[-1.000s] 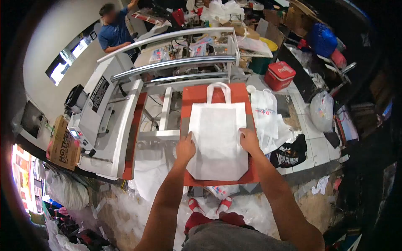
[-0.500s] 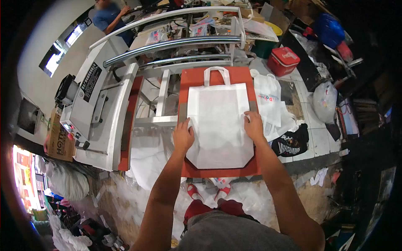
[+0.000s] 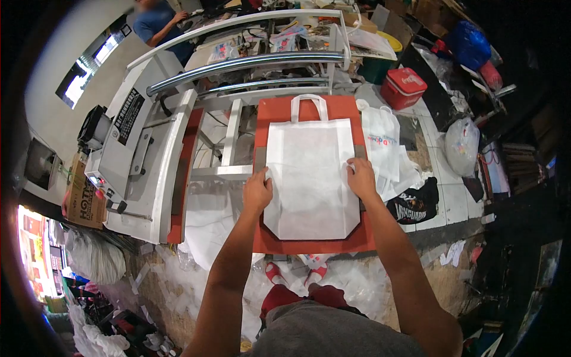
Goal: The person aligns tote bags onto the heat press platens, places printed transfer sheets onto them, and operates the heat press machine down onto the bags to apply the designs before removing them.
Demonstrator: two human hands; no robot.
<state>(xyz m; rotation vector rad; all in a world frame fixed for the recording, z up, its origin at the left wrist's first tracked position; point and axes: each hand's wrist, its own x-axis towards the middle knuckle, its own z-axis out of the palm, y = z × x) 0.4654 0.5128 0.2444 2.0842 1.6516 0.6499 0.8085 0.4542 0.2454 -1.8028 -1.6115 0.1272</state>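
A white fabric tote bag [image 3: 309, 178] lies flat on a red-orange pad [image 3: 262, 241], its handle loop [image 3: 309, 107] pointing away from me. My left hand [image 3: 257, 189] grips the bag's left side edge with curled fingers. On the opposite edge, my right hand [image 3: 360, 178] is closed at about the same height, fingers bent over the fabric. The undersides of both grips are hidden. No print is visible on the bag's upper face.
A white press machine [image 3: 134, 137] with a metal roller bar [image 3: 250, 61] stands to the left and behind. Printed white bags [image 3: 380, 140] lie right of the pad, near a red cooler box [image 3: 403, 88]. Another person [image 3: 156, 27] is at the far left.
My left hand has shifted very slightly at the bag's edge. The bag and my right hand stay in almost the same place.
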